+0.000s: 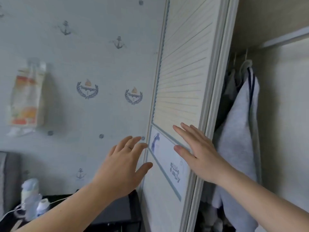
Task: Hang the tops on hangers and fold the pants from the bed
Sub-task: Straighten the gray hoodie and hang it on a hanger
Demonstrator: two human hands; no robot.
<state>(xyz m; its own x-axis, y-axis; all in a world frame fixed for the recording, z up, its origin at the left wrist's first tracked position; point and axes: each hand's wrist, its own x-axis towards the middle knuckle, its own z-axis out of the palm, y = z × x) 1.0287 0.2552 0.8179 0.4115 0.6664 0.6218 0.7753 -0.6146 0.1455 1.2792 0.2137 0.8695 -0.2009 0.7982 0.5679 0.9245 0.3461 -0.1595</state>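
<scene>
Left hand (124, 166): our fingers spread wide, holding nothing, at wardrobe door (182, 91) edge.
Right hand (199, 151): flat, splayed on door.
Grey top (237, 131): hanging inside.

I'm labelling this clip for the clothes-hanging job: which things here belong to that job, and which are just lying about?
Job:
- slatted cream wardrobe door, right hand against it, left hand near its edge
- light grey navy-striped top hanging inside
- metal clothes rail

Lying about:
- printed plastic bag hung on the wall
- small white bottles on the dark table
</scene>
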